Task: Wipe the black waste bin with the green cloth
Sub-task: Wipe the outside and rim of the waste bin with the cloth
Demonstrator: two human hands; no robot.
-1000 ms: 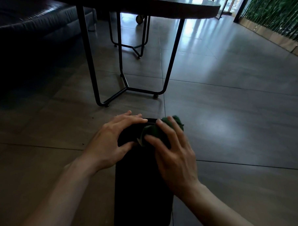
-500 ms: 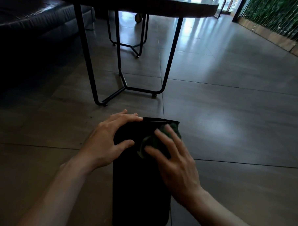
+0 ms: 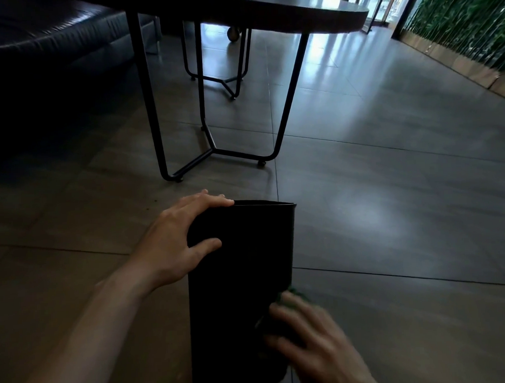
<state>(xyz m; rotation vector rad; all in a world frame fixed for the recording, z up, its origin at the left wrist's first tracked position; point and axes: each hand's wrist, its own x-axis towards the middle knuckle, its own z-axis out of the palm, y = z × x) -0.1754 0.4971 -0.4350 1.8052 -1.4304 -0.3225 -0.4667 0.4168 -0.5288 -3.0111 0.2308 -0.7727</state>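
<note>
The black waste bin (image 3: 240,273) lies tipped on the tiled floor, its open mouth pointing away from me. My left hand (image 3: 178,238) grips the bin's left side near the rim, thumb across its upper face. My right hand (image 3: 312,339) is blurred low on the bin's right side and presses the green cloth (image 3: 297,293) against it. Only a small edge of the cloth shows past my fingers.
A round dark table (image 3: 281,7) on black metal legs (image 3: 159,131) stands just beyond the bin. A dark sofa (image 3: 51,41) fills the upper left. A green plant wall (image 3: 469,22) runs along the far right. Tiled floor spreads to the right.
My right hand has slid the cloth from the bin's rim down its right side toward me. My left hand stays gripping near the rim.
</note>
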